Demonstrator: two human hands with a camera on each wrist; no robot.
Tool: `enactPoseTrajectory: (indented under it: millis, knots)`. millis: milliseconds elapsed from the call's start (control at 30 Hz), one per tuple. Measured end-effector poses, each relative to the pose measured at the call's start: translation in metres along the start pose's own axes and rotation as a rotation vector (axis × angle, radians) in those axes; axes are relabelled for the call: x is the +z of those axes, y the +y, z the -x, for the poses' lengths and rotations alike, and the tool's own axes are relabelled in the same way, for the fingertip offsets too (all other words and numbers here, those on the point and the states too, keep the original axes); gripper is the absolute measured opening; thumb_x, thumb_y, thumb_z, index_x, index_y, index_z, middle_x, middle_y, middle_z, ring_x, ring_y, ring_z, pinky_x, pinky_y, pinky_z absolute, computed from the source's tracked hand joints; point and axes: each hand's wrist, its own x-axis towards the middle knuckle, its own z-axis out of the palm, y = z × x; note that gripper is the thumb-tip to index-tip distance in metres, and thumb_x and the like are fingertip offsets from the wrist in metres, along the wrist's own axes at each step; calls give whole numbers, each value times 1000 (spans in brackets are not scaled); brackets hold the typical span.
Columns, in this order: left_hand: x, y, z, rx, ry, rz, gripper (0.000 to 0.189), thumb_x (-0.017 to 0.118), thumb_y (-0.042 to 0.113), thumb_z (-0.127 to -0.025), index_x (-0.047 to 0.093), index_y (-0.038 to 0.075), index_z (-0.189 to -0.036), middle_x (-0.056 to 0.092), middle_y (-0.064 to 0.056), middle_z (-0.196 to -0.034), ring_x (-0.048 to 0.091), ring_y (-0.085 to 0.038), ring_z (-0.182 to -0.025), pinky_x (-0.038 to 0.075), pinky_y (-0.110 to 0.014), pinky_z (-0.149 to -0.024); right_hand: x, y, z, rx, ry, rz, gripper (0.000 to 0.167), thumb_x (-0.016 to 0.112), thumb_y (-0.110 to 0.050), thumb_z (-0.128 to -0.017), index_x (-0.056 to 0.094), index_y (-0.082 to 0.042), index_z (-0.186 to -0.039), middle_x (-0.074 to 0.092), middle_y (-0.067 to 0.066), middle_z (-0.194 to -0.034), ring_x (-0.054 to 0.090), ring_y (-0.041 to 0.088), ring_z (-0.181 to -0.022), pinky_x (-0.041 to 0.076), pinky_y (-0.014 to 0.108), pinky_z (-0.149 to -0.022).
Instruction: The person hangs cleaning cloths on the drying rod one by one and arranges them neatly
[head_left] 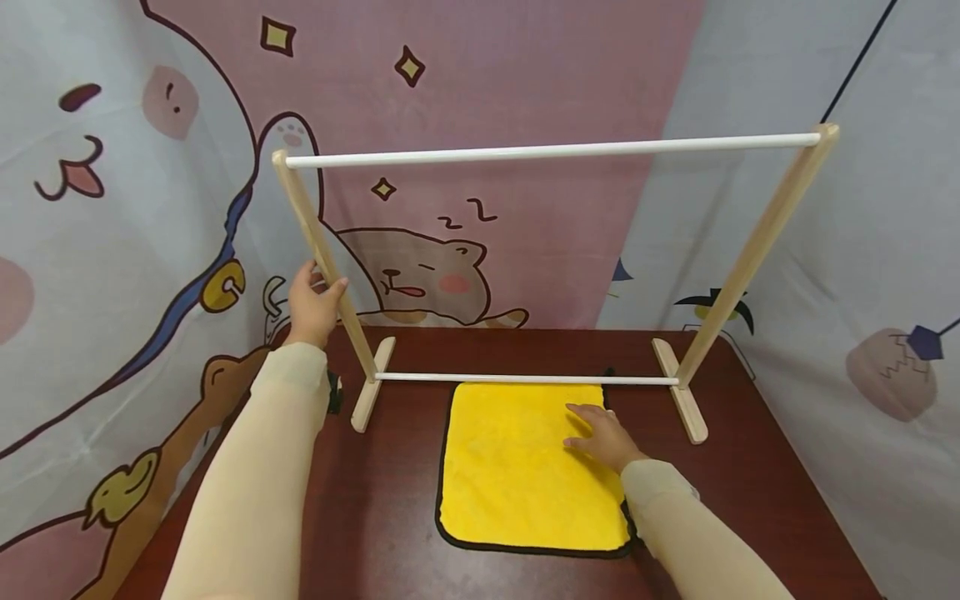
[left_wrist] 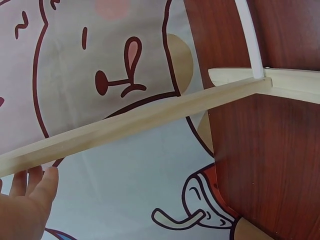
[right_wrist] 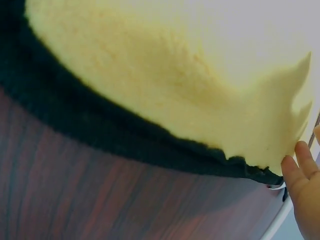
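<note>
A small clothes rack with wooden posts and white rods [head_left: 525, 154] stands on the table. My left hand [head_left: 313, 308] is at its left wooden post [head_left: 352, 333], with the thumb across the front and the fingers at the far side. In the left wrist view those fingertips [left_wrist: 49, 175] meet the post's edge. A yellow towel [head_left: 517, 467] with black edging lies flat on the table, its far side under the rack's lower rod. Over the towel's right part, my right hand [head_left: 606, 437] has its fingers spread and holds nothing.
The dark red wooden table [head_left: 397, 533] carries both wooden feet [head_left: 686, 408] of the rack. Beside the left sleeve sits a dark small object [head_left: 334, 392], partly hidden. Cartoon-printed cloth [head_left: 480, 83] hangs close behind and at both sides.
</note>
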Motion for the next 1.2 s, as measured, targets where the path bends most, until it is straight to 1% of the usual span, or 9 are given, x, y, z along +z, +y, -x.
enactPoseTrajectory:
  millis: [100, 267, 300, 400, 533, 767, 1000, 1100, 1200]
  knots:
    - [0, 2, -1, -5, 6, 5, 63, 56, 16, -98, 26, 13, -153, 42, -19, -142, 49, -31, -125, 46, -44, -98, 4, 3, -3, 9, 7, 9, 63, 72, -20, -87, 47, -4, -142, 44, 27, -142, 38, 45, -132, 14, 63, -111]
    - [1, 4, -3, -10, 15, 23, 61, 54, 16, -99, 26, 13, -153, 42, -20, -141, 49, -32, -125, 45, -44, -100, 8, 5, -6, 54, 6, 52, 58, 71, -16, -88, 48, -7, -142, 47, 23, -141, 40, 42, -131, 12, 60, -113]
    - [1, 4, -3, -10, 17, 27, 60, 54, 16, -99, 27, 14, -153, 42, -20, -140, 49, -32, -124, 45, -44, -100, 8, 4, -6, 60, 9, 64, 58, 70, -14, -88, 49, -7, -141, 48, 23, -140, 41, 42, -131, 14, 60, -113]
    - [3, 5, -5, -9, 24, 27, 57, 53, 15, -100, 31, 14, -152, 44, -21, -138, 51, -33, -123, 46, -44, -99, 8, 2, -5, 75, 18, 108, 55, 69, -11, -89, 51, -8, -141, 50, 22, -138, 43, 41, -126, 27, 59, -109]
    - [3, 4, -7, -28, 33, 21, 54, 52, 15, -100, 33, 15, -151, 44, -20, -139, 51, -33, -123, 46, -43, -99, 7, -2, -4, 86, 38, 148, 51, 68, -10, -90, 53, -9, -139, 52, 21, -134, 44, 39, -119, 41, 55, -99]
    - [2, 5, -9, -69, 38, 25, 51, 50, 16, -101, 36, 17, -150, 44, -18, -140, 52, -32, -124, 46, -41, -99, 8, -5, -6, 93, 44, 195, 45, 67, -10, -91, 58, -11, -135, 55, 18, -128, 48, 36, -112, 45, 52, -94]
    - [1, 5, -11, -91, 58, 25, 49, 51, 16, -101, 39, 17, -149, 46, -17, -139, 54, -31, -122, 47, -39, -98, 14, -5, -10, 75, 7, 229, 33, 65, -7, -91, 66, -10, -124, 59, 12, -114, 55, 32, -104, 48, 50, -92]
    - [1, 4, -11, -97, 61, 19, 49, 51, 17, -101, 39, 18, -149, 47, -17, -140, 54, -30, -123, 47, -39, -98, 15, -7, -11, 74, -6, 219, 29, 64, -5, -92, 69, -9, -120, 60, 11, -110, 59, 31, -103, 49, 49, -93]
    - [1, 3, -11, -100, 63, 24, 48, 51, 17, -101, 40, 18, -148, 47, -16, -139, 54, -29, -123, 48, -40, -97, 15, -12, -10, 81, -8, 190, 27, 61, -3, -92, 69, -8, -118, 61, 11, -110, 61, 32, -104, 50, 49, -91]
